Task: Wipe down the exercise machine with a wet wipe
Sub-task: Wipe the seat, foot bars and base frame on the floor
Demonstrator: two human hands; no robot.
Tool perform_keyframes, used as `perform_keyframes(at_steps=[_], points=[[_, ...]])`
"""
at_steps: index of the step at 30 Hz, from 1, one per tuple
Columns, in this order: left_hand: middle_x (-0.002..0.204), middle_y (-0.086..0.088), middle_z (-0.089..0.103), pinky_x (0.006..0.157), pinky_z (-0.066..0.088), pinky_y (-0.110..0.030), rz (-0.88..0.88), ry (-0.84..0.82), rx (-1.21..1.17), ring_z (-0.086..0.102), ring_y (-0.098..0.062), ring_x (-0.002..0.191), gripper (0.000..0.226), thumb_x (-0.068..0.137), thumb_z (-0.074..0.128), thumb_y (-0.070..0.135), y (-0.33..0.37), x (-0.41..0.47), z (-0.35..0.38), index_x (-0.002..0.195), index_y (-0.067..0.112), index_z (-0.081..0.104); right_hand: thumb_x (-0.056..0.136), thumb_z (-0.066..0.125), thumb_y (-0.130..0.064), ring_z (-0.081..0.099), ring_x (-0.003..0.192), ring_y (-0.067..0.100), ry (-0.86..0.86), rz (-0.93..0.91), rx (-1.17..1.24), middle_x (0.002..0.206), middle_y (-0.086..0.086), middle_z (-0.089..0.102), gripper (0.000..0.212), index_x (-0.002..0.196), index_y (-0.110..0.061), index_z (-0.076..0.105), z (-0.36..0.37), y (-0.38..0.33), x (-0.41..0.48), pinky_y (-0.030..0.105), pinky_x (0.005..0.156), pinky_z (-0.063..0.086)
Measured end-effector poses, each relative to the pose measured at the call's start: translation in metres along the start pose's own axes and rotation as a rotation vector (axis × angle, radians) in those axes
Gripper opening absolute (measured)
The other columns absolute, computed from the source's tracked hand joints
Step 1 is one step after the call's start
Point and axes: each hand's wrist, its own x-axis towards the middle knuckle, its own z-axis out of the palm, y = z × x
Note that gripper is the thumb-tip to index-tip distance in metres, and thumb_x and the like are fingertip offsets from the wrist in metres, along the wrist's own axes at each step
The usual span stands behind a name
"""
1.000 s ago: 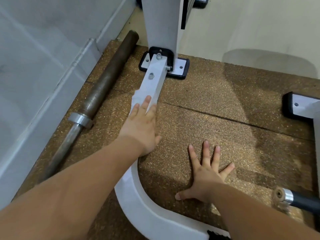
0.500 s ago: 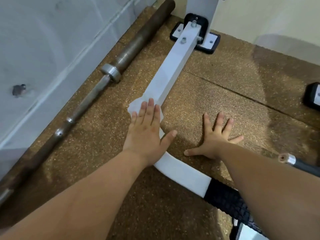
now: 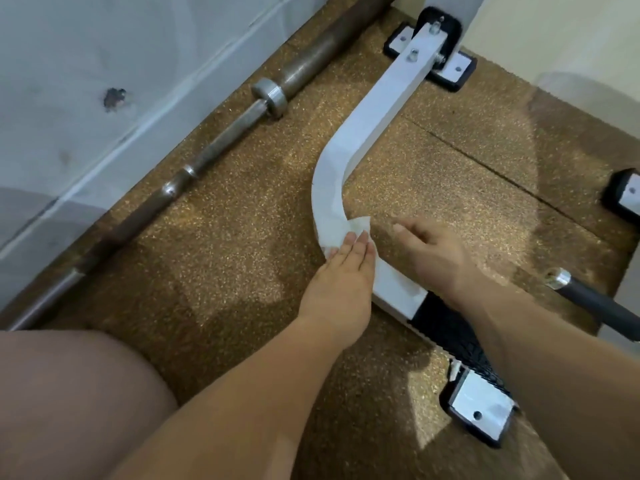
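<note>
The exercise machine's white base bar [image 3: 360, 133] runs from a bolted foot at the top down to a curve, then toward a black ribbed tread [image 3: 453, 337]. My left hand [image 3: 343, 275] lies flat with straight fingers on the bar's curve, pressing a white wet wipe [image 3: 356, 226] that sticks out past the fingertips. To its right, my right hand [image 3: 433, 251] hovers over the brown mat beside the bar, fingers relaxed and holding nothing.
A steel barbell [image 3: 214, 140] lies along the grey wall [image 3: 86, 81] on the left. The speckled brown rubber mat [image 3: 225, 237] covers the floor. A black-gripped handle [image 3: 588, 299] pokes in at the right, with machine feet at the right edge [image 3: 627, 195] and lower right [image 3: 478, 414]. My knee [image 3: 69, 403] is at lower left.
My left hand has slid the wipe back along the bar from the straight section onto the curve. My right hand has lifted off the mat and moved closer to the bar.
</note>
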Motion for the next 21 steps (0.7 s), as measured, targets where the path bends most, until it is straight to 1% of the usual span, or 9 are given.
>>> perform_keyframes(at_steps=[1, 3, 5, 7, 9, 11, 14, 17, 21], points=[[0.171, 0.001, -0.006, 0.127, 0.004, -0.034, 0.014, -0.008, -0.034, -0.008, -0.017, 0.157, 0.064, 0.104, 0.032, 0.006, -0.003, -0.002, -0.005, 0.163, 0.013, 0.008, 0.104, 0.060, -0.030, 0.066, 0.104, 0.005, -0.011, -0.003, 0.043, 0.108, -0.013, 0.070, 0.019, 0.116, -0.027, 0.074, 0.008, -0.005, -0.007, 0.010, 0.081, 0.047], [0.170, 0.001, 0.015, 0.124, 0.010, -0.028, -0.006, 0.046, -0.159, 0.009, -0.017, 0.157, 0.056, 0.103, 0.037, 0.004, -0.005, -0.011, -0.011, 0.158, 0.014, 0.031, 0.103, 0.062, -0.029, 0.067, 0.110, 0.011, -0.030, -0.026, 0.103, 0.111, -0.011, 0.072, 0.020, 0.118, -0.026, 0.075, 0.020, -0.014, -0.023, 0.027, 0.098, 0.053], [0.159, -0.008, 0.041, 0.121, 0.017, -0.026, -0.114, 0.245, -0.375, 0.033, -0.025, 0.150, 0.045, 0.099, 0.043, 0.003, 0.002, -0.033, -0.013, 0.141, 0.007, 0.058, 0.099, 0.062, -0.036, 0.065, 0.116, 0.010, -0.059, -0.063, 0.126, 0.122, -0.010, 0.070, 0.027, 0.123, -0.032, 0.072, 0.026, -0.022, -0.042, 0.041, 0.103, 0.054], [0.138, -0.016, 0.062, 0.114, 0.036, -0.033, -0.253, 0.510, -0.549, 0.057, -0.032, 0.131, 0.038, 0.089, 0.049, 0.003, 0.015, -0.060, -0.013, 0.118, 0.002, 0.073, 0.102, 0.061, -0.031, 0.065, 0.116, 0.005, -0.156, -0.055, 0.209, 0.128, -0.011, 0.068, 0.028, 0.129, -0.032, 0.068, 0.027, -0.036, -0.070, 0.041, 0.103, 0.056], [0.126, -0.014, 0.070, 0.106, 0.044, -0.029, -0.359, 0.663, -0.617, 0.065, -0.028, 0.119, 0.035, 0.086, 0.052, 0.005, 0.027, -0.087, -0.019, 0.109, 0.005, 0.078, 0.102, 0.064, -0.031, 0.064, 0.121, 0.005, -0.261, -0.016, 0.273, 0.132, -0.011, 0.068, 0.033, 0.135, -0.030, 0.066, 0.023, -0.050, -0.101, 0.041, 0.109, 0.051], [0.124, -0.009, 0.071, 0.102, 0.041, -0.016, -0.428, 0.681, -0.709, 0.066, -0.021, 0.115, 0.028, 0.088, 0.058, 0.002, 0.041, -0.116, -0.031, 0.105, 0.008, 0.079, 0.096, 0.071, -0.036, 0.064, 0.124, 0.013, -0.367, 0.019, 0.318, 0.134, -0.003, 0.068, 0.043, 0.137, -0.030, 0.064, 0.017, -0.063, -0.133, 0.042, 0.109, 0.051], [0.116, -0.006, 0.070, 0.093, 0.032, 0.004, -0.479, 0.738, -0.832, 0.061, -0.009, 0.103, 0.023, 0.082, 0.065, -0.007, 0.061, -0.155, -0.054, 0.098, 0.007, 0.076, 0.090, 0.068, -0.034, 0.068, 0.119, 0.021, -0.464, 0.047, 0.308, 0.131, 0.013, 0.068, 0.053, 0.141, -0.024, 0.060, 0.006, -0.082, -0.170, 0.034, 0.100, 0.057], [0.105, -0.001, 0.066, 0.083, 0.033, 0.003, -0.483, 0.741, -0.893, 0.056, -0.007, 0.095, 0.027, 0.079, 0.066, -0.007, 0.077, -0.194, -0.082, 0.099, 0.011, 0.070, 0.098, 0.065, -0.016, 0.073, 0.106, 0.020, -0.483, 0.050, 0.284, 0.116, 0.011, 0.075, 0.038, 0.136, -0.014, 0.064, -0.001, -0.099, -0.200, 0.028, 0.087, 0.057], [0.109, 0.004, 0.064, 0.082, 0.037, 0.000, -0.528, 0.690, -0.965, 0.056, -0.007, 0.099, 0.034, 0.080, 0.069, -0.001, 0.081, -0.240, -0.116, 0.107, 0.019, 0.067, 0.097, 0.067, -0.007, 0.076, 0.093, 0.021, -0.436, -0.002, 0.216, 0.097, 0.009, 0.079, 0.015, 0.108, -0.008, 0.076, 0.000, -0.126, -0.239, 0.029, 0.081, 0.059]])
